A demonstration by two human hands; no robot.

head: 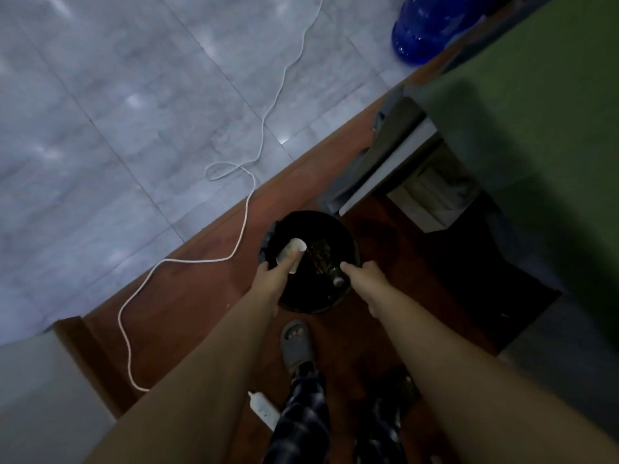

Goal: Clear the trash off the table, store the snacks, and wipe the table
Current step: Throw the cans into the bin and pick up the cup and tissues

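From where I watch, both arms reach down over a round black trash bin standing on the reddish-brown floor just below the middle of the view. My left hand sits at the bin's 9 o'clock rim, fingers curled around a pale crumpled cup or wrapper held over the opening; I can't tell exactly what it is. My right hand hovers at the bin's 3 o'clock edge, fingers loosely bent with nothing clearly in them. Dark trash lies inside the bin. A white cord snakes across the grey tiles from 12 o'clock toward 8 o'clock. A grey slipper shows at 6 o'clock, a blue water jug at 1 o'clock.
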